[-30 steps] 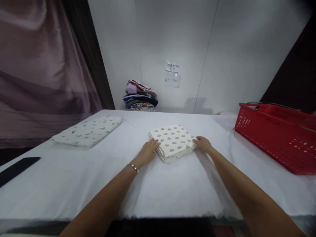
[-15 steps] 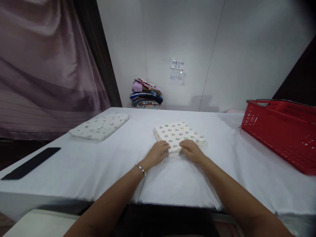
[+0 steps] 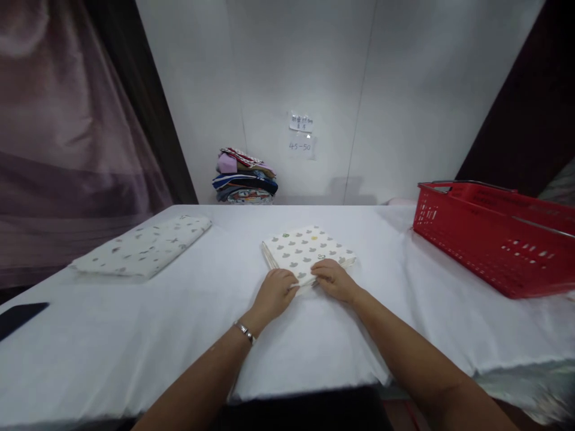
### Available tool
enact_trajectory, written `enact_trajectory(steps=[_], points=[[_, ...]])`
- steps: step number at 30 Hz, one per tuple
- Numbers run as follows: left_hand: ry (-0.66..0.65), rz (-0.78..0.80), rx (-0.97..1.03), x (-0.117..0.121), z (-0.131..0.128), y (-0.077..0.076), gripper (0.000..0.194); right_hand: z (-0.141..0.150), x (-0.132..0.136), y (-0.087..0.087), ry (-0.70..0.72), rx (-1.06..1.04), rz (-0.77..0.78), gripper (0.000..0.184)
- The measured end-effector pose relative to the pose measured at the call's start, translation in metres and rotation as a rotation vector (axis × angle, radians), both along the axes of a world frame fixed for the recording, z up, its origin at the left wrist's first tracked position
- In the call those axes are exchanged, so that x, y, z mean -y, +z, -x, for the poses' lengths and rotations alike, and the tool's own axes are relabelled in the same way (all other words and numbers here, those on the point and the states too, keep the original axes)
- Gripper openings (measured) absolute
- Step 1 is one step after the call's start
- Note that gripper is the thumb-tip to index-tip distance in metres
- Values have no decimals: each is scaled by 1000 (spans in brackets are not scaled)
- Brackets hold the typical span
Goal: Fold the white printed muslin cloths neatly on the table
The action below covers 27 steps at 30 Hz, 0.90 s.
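Now your fingers lie flat and close together on the near corner of the folded patterned cloth, pressing on it rather than pinching: your left hand covers the near-left edge and your right hand the near-right edge, their fingertips almost meeting. Compared with a second ago, when the hands sat wide apart at the cloth's two side corners, both have slid inward to the front corner; over the last half second they have hardly moved. A bracelet circles your left wrist. The cloth rests near the middle of the white table, its layered edges showing on the left side. Nothing lies between you and it. Well off to the left lies a second folded cloth, longer and paler, and at the far left edge a dark flat object is partly cut off. To the right stands one red basket, apart from the cloth. Against the back wall sits one stack of folded garments, with two small paper notes on the wall beside it. So: two folded cloths on the table, one basket, one stack.
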<state>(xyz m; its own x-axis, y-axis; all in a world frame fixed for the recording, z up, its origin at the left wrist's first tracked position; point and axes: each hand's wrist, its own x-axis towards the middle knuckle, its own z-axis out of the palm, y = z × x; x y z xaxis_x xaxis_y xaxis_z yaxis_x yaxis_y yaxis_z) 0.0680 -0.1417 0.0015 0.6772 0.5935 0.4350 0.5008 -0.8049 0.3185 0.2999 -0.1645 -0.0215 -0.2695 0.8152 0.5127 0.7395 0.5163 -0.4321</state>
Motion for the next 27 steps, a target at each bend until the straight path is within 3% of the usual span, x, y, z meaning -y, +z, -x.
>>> enact_trajectory(steps=[2,4,6,8,14,27], points=[[10,5,24,-1,-1,-4,16,-18,-2,-1,-101,-76,-27,32],[14,1,55,-1,1,-9,15,-41,-2,-4,-307,-236,-29,33],[8,0,73,-2,2,-11,15,-65,-1,-10,-505,-383,11,33],[3,4,80,-1,3,-12,15,-82,0,-17,-608,-455,70,36],[26,-54,57,1,1,-11,18,-90,-4,-31,-625,-508,162,46],[93,-82,64,-1,0,-14,13,-95,-13,-35,-565,-543,166,49]])
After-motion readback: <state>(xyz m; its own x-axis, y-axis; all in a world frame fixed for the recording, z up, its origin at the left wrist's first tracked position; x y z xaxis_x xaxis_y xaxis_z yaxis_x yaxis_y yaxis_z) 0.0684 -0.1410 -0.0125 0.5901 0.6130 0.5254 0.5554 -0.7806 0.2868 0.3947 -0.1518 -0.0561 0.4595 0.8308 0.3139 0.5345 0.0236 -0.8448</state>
